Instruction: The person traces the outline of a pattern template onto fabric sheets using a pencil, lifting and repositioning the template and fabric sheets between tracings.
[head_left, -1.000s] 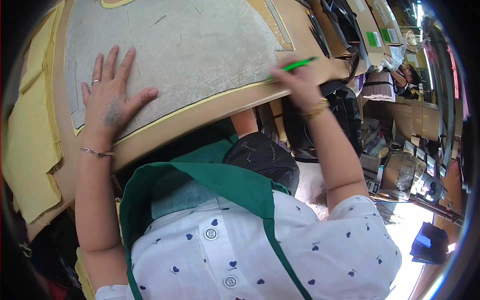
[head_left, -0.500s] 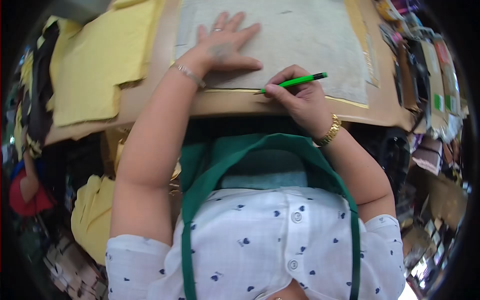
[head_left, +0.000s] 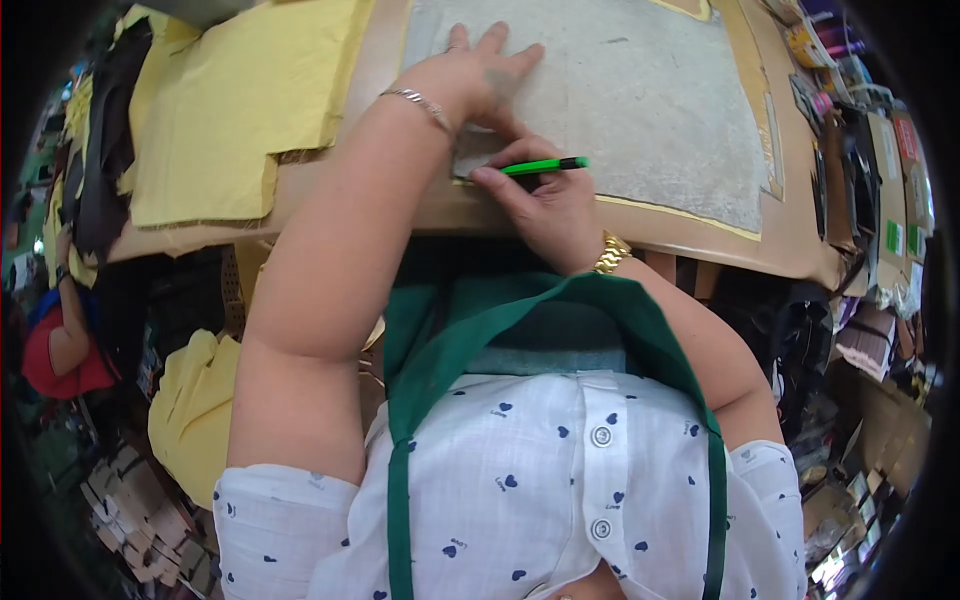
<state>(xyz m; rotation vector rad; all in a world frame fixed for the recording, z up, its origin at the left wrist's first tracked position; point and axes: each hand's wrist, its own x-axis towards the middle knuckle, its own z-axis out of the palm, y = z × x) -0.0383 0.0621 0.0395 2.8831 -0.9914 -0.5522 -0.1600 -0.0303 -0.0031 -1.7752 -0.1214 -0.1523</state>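
Observation:
A large grey sheet (head_left: 640,120) lies on the table, with a thin strip of yellow fabric (head_left: 690,218) showing along its near edge. Spread flat on the sheet's left part is my left hand (head_left: 490,80), its fingers pointing away from me. In my right hand (head_left: 545,200) I grip a green pencil (head_left: 535,166) with a black end. The pencil's tip is at the sheet's near edge, close to the left corner and just below my left wrist. My right fingers partly hide the tip.
A stack of yellow fabric (head_left: 230,130) lies on the left of the table (head_left: 340,190), beside dark cloth (head_left: 105,140). Boxes and packets (head_left: 890,190) crowd the right side. More yellow cloth (head_left: 195,400) hangs below at left. Another person in red (head_left: 65,345) is at far left.
My right hand has moved left with the pencil along the sheet's near edge, closer to my left wrist. My left hand stays flat on the sheet. The whole view has shifted slightly.

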